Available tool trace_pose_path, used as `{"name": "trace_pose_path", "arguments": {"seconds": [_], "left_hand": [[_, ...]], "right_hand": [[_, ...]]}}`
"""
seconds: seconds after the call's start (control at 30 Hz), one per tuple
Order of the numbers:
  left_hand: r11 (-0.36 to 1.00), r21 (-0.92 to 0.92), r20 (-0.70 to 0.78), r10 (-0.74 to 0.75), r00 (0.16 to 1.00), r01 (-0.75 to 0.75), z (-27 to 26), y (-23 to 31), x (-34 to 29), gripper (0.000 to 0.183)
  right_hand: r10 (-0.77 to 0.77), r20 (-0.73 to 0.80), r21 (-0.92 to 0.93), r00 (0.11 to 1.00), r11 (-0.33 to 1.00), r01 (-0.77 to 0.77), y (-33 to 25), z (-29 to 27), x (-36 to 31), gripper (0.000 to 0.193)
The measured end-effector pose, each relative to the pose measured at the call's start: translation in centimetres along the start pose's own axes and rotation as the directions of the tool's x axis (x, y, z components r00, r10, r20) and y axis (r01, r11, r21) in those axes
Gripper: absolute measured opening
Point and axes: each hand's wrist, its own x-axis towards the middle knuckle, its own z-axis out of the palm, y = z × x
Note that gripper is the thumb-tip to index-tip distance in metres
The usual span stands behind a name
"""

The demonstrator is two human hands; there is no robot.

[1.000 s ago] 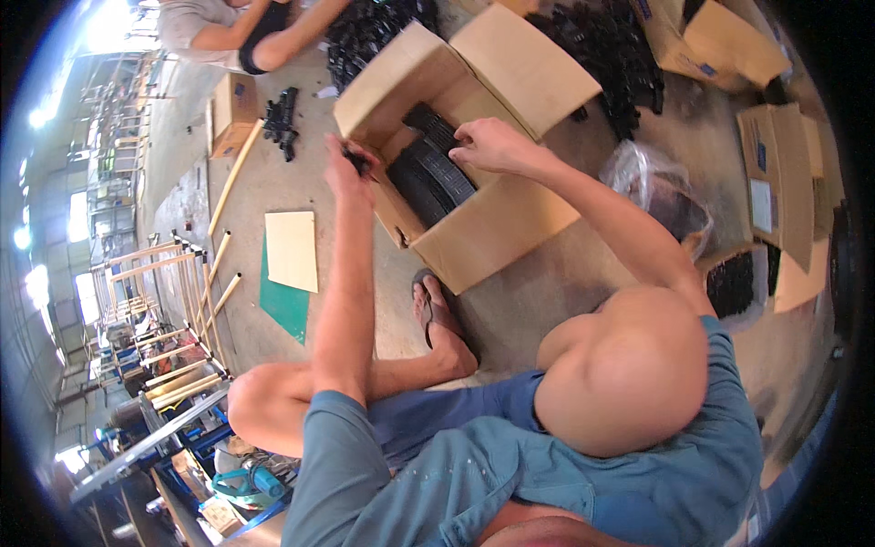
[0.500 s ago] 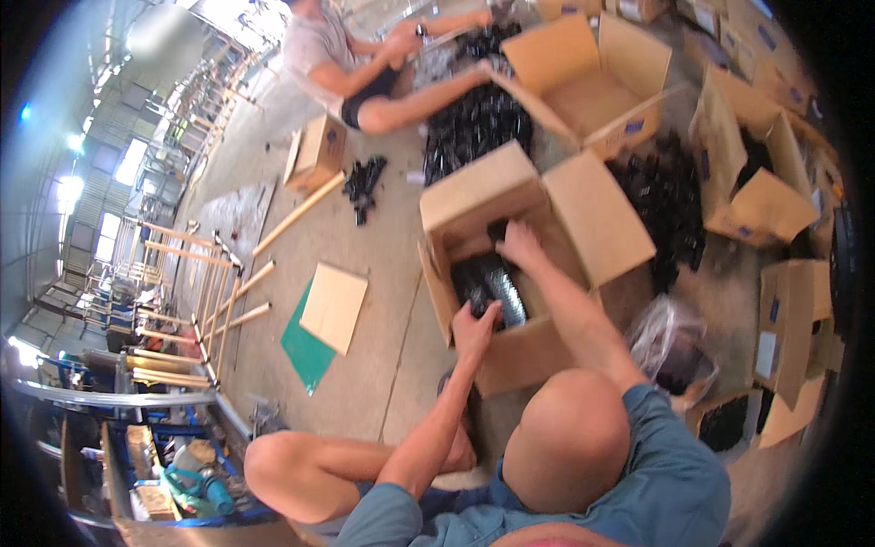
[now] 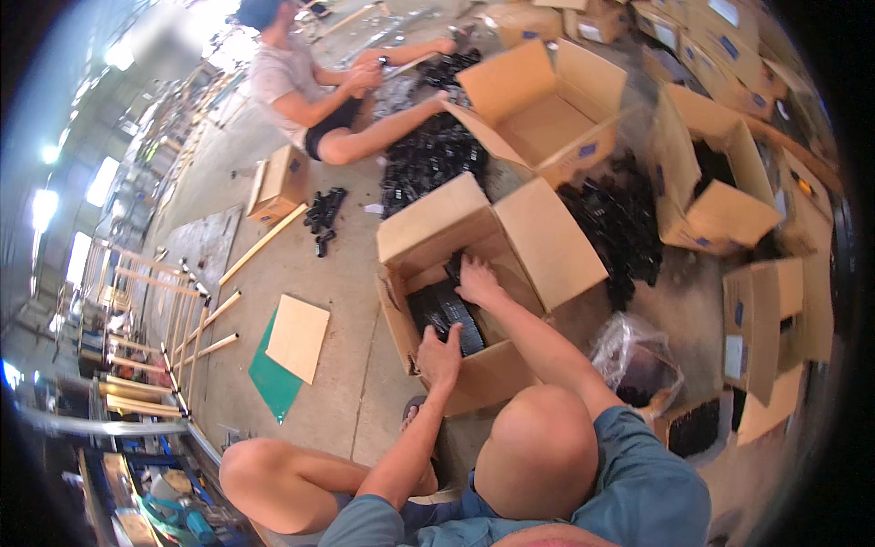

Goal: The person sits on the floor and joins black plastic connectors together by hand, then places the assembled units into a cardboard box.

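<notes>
Inside an open cardboard box (image 3: 467, 387) in front of me, black plastic parts (image 3: 456, 308) lie packed in close rows. At the near end of these rows is my left hand (image 3: 440, 357), thumb and fingers closed on the black parts there. My right hand (image 3: 478, 281) reaches in from the right, its fingers bent around a small black plastic piece (image 3: 453, 266) near the box's far inner wall. The piece's exact shape is partly hidden by the fingers.
Loose black parts (image 3: 620, 228) are heaped right of the box, others (image 3: 428, 169) beyond it beside a seated person (image 3: 296, 91). More open cartons (image 3: 538, 114) stand behind and right. A clear plastic bag (image 3: 629, 356), a beige board (image 3: 296, 337) and a green sheet (image 3: 273, 383) lie nearby.
The whole view has shifted, so the scene sits further left and slightly lower. Both hands stay in the box, the right one still with a black piece.
</notes>
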Motion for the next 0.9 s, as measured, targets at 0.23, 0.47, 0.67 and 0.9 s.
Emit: {"name": "trace_pose_path", "arguments": {"seconds": [0.23, 0.47, 0.67, 0.9], "left_hand": [[0.999, -0.016, 0.034, -0.034, 0.999, 0.035, 0.7, 0.3, -0.9, 0.06], [0.488, -0.817, 0.353, 0.002, 0.936, 0.307, 3.6, -3.0, 2.8, 0.04], [0.134, -0.914, 0.4, 0.124, 0.908, 0.384, 1.8, 0.2, 3.0, 0.031], [-0.03, -0.947, 0.315, 0.083, 0.945, 0.318, -1.7, -0.9, 5.1, 0.025]], "right_hand": [[0.151, 0.122, 0.256, 0.981, 0.95, -0.178, 2.4, 0.6, 0.6, 0.058], [0.221, 0.043, 0.125, 0.974, 0.966, -0.224, 3.3, 0.6, 0.1, 0.053], [0.219, 0.091, 0.229, 0.972, 0.945, -0.234, 6.0, 0.2, 0.9, 0.043], [-0.206, 0.213, 0.97, 0.955, 0.162, -0.182, 0.3, -6.3, -6.4, 0.041]]}}
